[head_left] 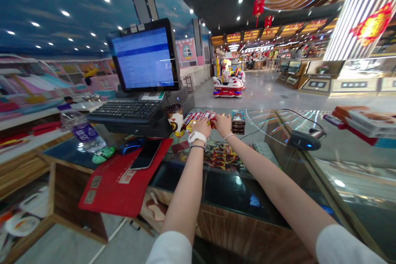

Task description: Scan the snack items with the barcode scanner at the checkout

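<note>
A row of small red-and-white packs (pixel 198 116) lies on the glass counter. My left hand (pixel 201 126), with a white watch at the wrist, is bent over the packs and grips at them. My right hand (pixel 223 124) closes on the row's right end, beside a red pack (pixel 213 120). What exactly lies under the fingers is partly hidden. Right of that hand stands a stack of small dark boxes (pixel 238 121). A patterned paper cup (pixel 175 119) is left of the row. Colourful packets (pixel 223 156) show through the glass below my wrists.
A touchscreen monitor (pixel 144 60) and keyboard (pixel 126 109) stand on the left. Nearer are a phone (pixel 147 154) on a red folder (pixel 120 189), a mouse (pixel 132 146) and a water bottle (pixel 85 134). A corded black device (pixel 305 140) and stacked boxes (pixel 365 121) lie right.
</note>
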Available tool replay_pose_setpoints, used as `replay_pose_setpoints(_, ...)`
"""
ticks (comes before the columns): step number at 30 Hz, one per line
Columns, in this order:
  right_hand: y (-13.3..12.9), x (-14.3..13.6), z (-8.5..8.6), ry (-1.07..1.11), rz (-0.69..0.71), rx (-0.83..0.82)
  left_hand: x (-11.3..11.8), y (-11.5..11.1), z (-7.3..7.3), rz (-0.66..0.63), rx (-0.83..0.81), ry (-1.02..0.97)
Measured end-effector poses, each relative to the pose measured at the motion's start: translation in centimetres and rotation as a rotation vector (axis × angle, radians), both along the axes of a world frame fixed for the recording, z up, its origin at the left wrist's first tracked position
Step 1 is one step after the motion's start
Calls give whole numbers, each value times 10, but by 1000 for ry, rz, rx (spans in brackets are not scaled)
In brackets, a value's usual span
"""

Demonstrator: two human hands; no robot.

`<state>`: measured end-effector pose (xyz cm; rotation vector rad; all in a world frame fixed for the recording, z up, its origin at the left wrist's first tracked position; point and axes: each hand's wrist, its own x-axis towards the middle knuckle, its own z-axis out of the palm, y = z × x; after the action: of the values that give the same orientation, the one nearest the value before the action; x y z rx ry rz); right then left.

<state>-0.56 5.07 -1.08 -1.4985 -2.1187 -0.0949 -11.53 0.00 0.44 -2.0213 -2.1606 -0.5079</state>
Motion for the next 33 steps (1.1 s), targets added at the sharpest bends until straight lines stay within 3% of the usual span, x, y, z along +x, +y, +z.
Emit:
replay_pose_setpoints(8,-3,-3,-8,3,71,85,0,-4,-1,-10,8,34)
replay_pose_setpoints(22,-12,3,-13,39,204,73,0,-2,-3,2,52,69)
replay_pose_setpoints(28,-24,28,-1,-33,238,121,12,-8,0,-45,131,133)
replay_pose_setpoints(33,-34,69,9,-74,229,141,47,-21,0,-136,133,200)
